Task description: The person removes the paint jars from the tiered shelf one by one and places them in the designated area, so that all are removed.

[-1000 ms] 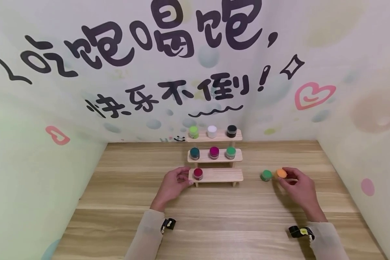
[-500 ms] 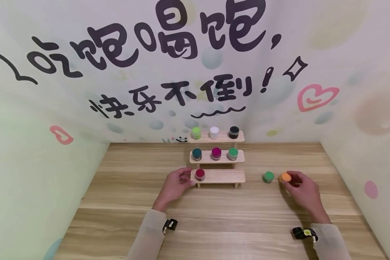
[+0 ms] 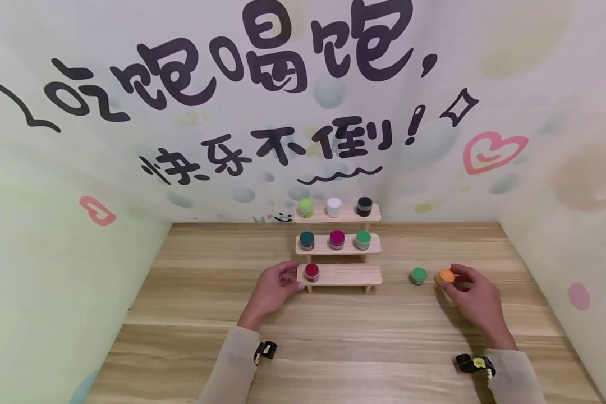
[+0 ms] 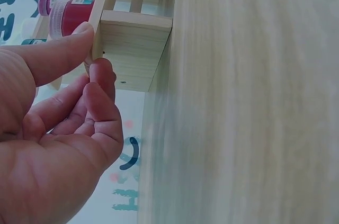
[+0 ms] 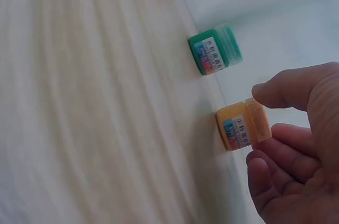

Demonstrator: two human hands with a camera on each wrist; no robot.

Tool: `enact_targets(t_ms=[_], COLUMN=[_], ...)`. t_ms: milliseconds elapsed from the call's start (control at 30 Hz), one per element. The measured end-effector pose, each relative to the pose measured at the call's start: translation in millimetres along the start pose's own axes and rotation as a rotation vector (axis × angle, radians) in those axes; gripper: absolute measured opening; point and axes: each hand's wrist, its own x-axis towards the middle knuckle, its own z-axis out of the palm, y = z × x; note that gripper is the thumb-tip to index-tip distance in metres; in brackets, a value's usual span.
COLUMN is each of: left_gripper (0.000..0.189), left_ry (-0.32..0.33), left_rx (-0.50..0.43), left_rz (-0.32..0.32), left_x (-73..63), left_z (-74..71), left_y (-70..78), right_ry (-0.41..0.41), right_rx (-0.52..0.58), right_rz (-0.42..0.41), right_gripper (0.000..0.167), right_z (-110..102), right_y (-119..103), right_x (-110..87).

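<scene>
In the head view, the left hand pinches the left end of the wooden stand's lowest step, beside the red jar; the right hand grips the orange jar, near the green jar on the worktop, right of the stand; in the left wrist view, the thumb lies by the red jar, the fingers curled against the step; in the right wrist view, thumb and fingers stand a lid's width apart around the orange jar's top.

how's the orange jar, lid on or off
On: the right wrist view shows the ribbed lid capping the orange jar, pinched by the right hand.
</scene>
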Motion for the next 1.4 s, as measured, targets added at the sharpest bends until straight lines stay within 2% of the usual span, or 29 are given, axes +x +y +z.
enact_targets(t_ms=[133,333,533,667,1100,1400], left_gripper=[0.051,0.051,0.05,0.051,0.05,0.05], left_ry=[0.001,0.002,0.004,0.003,0.008,0.009], left_rx=[0.011,0.023,0.012,0.011,0.016,0.008], left_rz=[0.002,0.01,0.006,0.008,0.014,0.014], left_x=[0.7,2.0,1.7,1.3,1.7,0.3], left_z=[0.6,1.2,1.2,1.9,1.7,1.2], left_y=[0.1,-1.3,-1.6,-1.1,1.2,0.8], right_ry=[0.034,0.116,0.161,0.156,0.111,0.025], right_rx=[0.029,0.078,0.189,0.238,0.281,0.341], right_rz=[0.015,-0.077,-0.105,-0.138,-0.251,-0.291], right_gripper=[0.061,0.052,0.043,0.041,0.033,0.03], right_z=[-4.7,-5.2,4.2,12.8,44.5,69.3], right_y=[-5.0,-18.3,-40.2,-51.5,-91.9,-120.2], right_x=[-1.7,-4.0,-8.5,-11.0,-10.3,-12.4])
